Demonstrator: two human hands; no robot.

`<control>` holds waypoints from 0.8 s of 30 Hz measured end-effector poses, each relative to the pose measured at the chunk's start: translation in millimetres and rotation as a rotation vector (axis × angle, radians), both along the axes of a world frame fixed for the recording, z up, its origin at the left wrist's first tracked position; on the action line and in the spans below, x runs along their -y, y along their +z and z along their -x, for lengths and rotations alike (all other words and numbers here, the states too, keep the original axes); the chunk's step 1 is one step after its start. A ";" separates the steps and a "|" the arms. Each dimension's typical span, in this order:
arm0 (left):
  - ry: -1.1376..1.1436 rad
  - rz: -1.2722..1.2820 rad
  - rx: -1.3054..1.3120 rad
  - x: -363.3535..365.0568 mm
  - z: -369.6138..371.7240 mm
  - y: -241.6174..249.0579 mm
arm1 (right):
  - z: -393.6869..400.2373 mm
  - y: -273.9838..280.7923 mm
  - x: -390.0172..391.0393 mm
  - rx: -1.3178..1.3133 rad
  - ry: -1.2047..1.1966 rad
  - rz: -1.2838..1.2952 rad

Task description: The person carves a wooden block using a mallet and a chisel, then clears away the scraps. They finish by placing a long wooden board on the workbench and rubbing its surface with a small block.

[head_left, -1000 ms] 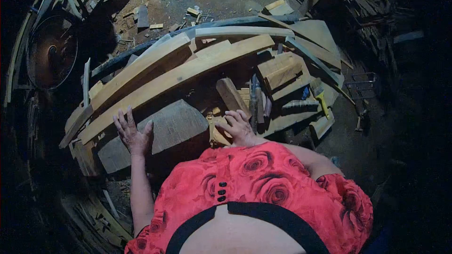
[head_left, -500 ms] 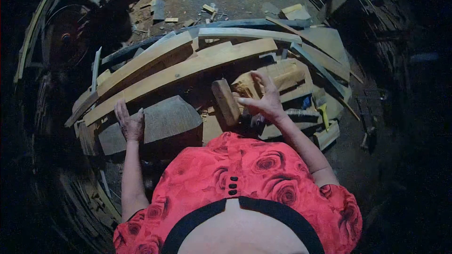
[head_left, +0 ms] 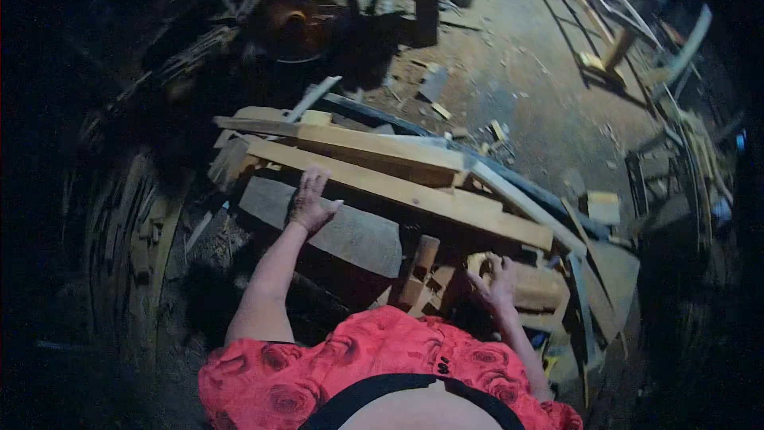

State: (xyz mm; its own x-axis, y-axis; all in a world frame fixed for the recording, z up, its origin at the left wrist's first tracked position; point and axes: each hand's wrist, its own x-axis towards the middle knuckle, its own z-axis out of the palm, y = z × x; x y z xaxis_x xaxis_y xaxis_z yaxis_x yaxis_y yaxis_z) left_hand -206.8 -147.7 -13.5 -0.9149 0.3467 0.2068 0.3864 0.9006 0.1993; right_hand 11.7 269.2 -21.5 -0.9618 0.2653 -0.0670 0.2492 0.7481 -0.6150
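Observation:
My left hand (head_left: 313,203) is open, its fingers stretched out against the edge of a long pale plank (head_left: 374,183). Beneath that hand lies a broad grey wooden slab (head_left: 334,227) with a curved end. On the right, my right hand (head_left: 497,280) has its thumb and fingers curled round a rough wooden block (head_left: 479,261), partly hidden by the fingers. A short brown wooden block (head_left: 422,263) stands between the slab and this hand. Another light carved piece of wood (head_left: 539,287) lies just right of the hand.
More planks (head_left: 382,143) are stacked along the far side of the work surface. Offcuts and chips (head_left: 434,84) litter the floor beyond. A dark round wheel-like object (head_left: 298,20) stands at the back left, and a wooden frame (head_left: 605,56) at the back right.
The view has turned left, so the planks now slant down to the right and more floor shows. My left hand still lies along the plank, and my right hand stays at the rough block.

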 end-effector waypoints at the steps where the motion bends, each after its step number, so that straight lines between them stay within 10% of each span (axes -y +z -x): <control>1: 0.039 0.003 -0.022 -1.0 -1.2 1.0 | 3.6 2.1 -9.0 -0.022 0.039 0.003; 13: -0.027 -0.022 -0.045 6.9 0.1 -1.4 | 87.4 -12.2 -46.0 -0.127 0.284 -0.547; 24: -0.017 -0.027 -0.069 5.3 -6.2 8.5 | 109.8 47.3 -36.2 -0.001 0.434 -0.354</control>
